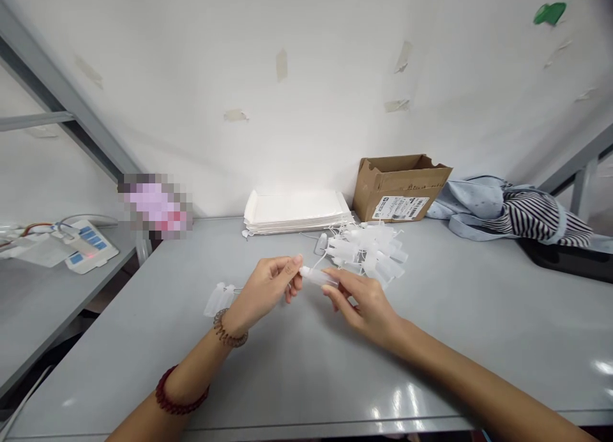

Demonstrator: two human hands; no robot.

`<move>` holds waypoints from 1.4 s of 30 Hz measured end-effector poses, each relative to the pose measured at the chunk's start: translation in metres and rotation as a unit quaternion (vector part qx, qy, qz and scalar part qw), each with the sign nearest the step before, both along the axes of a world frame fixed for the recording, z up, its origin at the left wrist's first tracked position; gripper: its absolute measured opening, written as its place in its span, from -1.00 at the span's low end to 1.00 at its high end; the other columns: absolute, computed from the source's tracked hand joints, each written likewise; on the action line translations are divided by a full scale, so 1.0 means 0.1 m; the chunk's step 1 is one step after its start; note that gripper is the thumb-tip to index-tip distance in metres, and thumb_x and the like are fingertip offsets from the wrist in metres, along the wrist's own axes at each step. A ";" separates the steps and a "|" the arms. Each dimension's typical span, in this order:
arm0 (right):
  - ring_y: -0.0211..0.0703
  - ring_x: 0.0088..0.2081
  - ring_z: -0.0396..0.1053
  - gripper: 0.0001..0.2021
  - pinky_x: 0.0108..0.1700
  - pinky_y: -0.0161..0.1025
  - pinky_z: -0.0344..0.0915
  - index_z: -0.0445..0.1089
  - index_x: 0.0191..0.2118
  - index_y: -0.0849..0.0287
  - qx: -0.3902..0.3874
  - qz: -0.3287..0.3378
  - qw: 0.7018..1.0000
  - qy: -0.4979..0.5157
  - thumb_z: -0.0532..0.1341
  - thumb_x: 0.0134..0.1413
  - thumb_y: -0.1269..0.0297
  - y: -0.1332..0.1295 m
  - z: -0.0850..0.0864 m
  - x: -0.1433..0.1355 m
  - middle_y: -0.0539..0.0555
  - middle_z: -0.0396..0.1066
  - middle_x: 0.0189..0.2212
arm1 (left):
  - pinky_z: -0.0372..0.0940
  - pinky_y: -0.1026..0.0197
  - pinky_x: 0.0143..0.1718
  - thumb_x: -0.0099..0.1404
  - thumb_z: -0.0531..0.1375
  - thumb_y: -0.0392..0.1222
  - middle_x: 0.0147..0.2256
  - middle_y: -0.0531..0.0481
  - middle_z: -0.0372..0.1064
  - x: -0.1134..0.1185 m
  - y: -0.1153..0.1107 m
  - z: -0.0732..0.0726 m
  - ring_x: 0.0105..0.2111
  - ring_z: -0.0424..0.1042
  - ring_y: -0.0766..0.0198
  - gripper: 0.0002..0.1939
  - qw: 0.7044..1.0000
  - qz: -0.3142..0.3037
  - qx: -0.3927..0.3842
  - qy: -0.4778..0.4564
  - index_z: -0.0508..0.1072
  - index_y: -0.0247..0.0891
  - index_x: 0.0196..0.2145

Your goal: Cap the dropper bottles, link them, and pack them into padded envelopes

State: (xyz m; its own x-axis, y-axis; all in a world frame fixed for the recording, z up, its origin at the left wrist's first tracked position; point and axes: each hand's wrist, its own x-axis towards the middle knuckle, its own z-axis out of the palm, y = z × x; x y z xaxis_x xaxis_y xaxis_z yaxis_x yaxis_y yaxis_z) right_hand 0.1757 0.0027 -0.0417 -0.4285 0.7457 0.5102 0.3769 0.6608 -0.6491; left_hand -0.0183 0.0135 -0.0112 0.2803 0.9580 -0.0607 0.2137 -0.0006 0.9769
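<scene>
A small translucent white tube (316, 276) is held level above the grey table, a thin white strap rising from it. My right hand (361, 298) pinches its right end between thumb and fingers. At the tube's left end, the thumb and fingers of my left hand (268, 285) close on its narrow tip. Behind my right hand lies a pile of similar translucent pieces (378, 247) with thin straps. Partly hidden by my left wrist, a few more such tubes (220, 298) lie side by side on the table.
A stack of white sheets or trays (297, 211) stands against the wall. To its right are an open cardboard box (402, 190), a light blue and striped cloth bundle (522, 212) and a black object (565, 260). A white device with blue keys (90, 245) sits at far left.
</scene>
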 end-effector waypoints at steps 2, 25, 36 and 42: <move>-0.26 -0.51 0.26 -0.80 -0.48 -0.33 0.22 0.29 -0.09 0.22 0.088 -0.006 0.996 -0.022 0.02 0.24 0.33 0.01 -0.06 0.00 0.03 0.34 -0.51 | 0.19 0.29 -0.58 0.27 0.07 0.11 -0.61 0.05 0.24 0.00 -0.01 0.00 -0.61 0.23 0.35 -0.54 1.000 -0.019 -0.024 0.006 0.33 -0.30 -0.59; -0.27 -0.51 0.21 -0.79 -0.47 -0.31 0.20 0.32 -0.11 0.20 0.040 -0.003 0.999 0.020 0.01 0.25 0.29 0.00 0.06 0.02 0.01 0.28 -0.52 | 0.26 0.27 -0.51 0.29 0.04 0.07 -0.56 0.03 0.25 0.01 -0.03 0.01 -0.58 0.29 0.33 -0.57 0.997 -0.072 -0.011 -0.004 0.33 -0.29 -0.57; -0.38 -0.70 0.02 -0.59 -0.67 -0.38 0.13 0.16 -0.59 0.17 -0.389 0.032 0.899 0.201 0.06 0.16 0.02 0.02 0.14 -0.01 -0.14 0.01 -0.73 | 0.16 0.28 -0.44 0.32 0.06 -0.19 -0.49 0.02 0.33 0.11 -0.14 -0.06 -0.52 0.26 0.31 -0.82 0.952 -0.017 0.257 0.164 0.42 -0.24 -0.37; -0.39 -0.71 0.08 -0.59 -0.63 -0.36 0.17 0.25 -0.58 0.22 -0.419 0.074 0.877 0.223 0.11 0.13 0.01 0.09 0.11 0.02 -0.12 0.08 -0.75 | 0.21 0.28 -0.37 0.33 0.06 -0.23 -0.39 -0.02 0.38 0.11 -0.12 -0.07 -0.45 0.32 0.29 -0.84 0.941 -0.017 0.293 0.167 0.43 -0.24 -0.25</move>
State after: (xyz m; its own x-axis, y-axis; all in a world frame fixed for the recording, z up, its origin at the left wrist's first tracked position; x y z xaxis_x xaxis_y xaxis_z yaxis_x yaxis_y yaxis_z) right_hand 0.1776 0.0116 -0.0303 -0.4494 0.8920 -0.0480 -0.0873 -0.0974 -0.9914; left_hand -0.0076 0.0019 -0.0179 0.3704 0.8453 0.3849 0.4985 -0.5306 0.6855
